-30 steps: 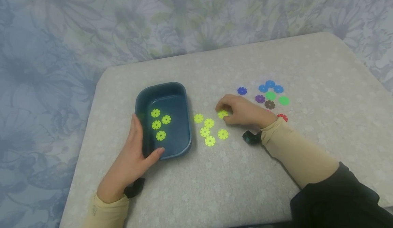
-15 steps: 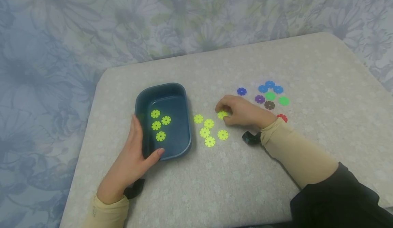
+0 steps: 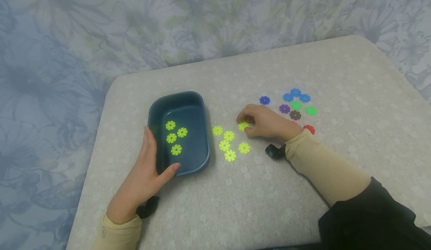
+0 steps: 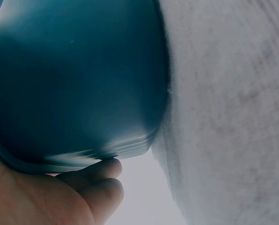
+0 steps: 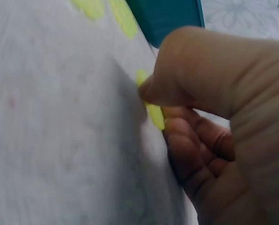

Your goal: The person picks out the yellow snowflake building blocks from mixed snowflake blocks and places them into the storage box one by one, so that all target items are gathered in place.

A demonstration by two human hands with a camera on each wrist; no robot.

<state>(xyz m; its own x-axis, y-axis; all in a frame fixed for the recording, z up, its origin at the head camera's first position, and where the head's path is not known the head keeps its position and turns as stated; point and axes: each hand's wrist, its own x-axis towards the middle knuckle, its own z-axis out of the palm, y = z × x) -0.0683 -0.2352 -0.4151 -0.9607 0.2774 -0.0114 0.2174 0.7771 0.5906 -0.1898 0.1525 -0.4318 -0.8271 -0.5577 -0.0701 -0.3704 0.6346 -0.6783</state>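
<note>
My left hand (image 3: 136,182) grips the near left corner of a dark teal plastic tub (image 3: 194,151), its thumb over the near rim. In the left wrist view, the fingers (image 4: 102,190) bend against the tub's outer wall. Several yellow notched interlocking discs (image 3: 171,138) lie inside the tub. To the right, my right hand (image 3: 266,122) pinches one yellow interlocking disc (image 3: 243,125) at the tabletop. The right wrist view has this disc (image 5: 155,116) between thumb and fingers, tilted by the camera angle. Several more yellow discs (image 3: 229,136) lie flat between tub and right hand.
Beyond the right hand lie a dark blue disc (image 3: 265,100), several light blue discs (image 3: 295,92), a purple disc (image 3: 284,109), green discs (image 3: 311,110), a brown disc (image 3: 295,115) and red discs (image 3: 309,129), one partly hidden by the wrist. A patterned wall (image 3: 215,21) stands behind the table (image 3: 215,212).
Both hands, the tub and the discs hold their places. Only a very slight shift of the whole head view shows.
</note>
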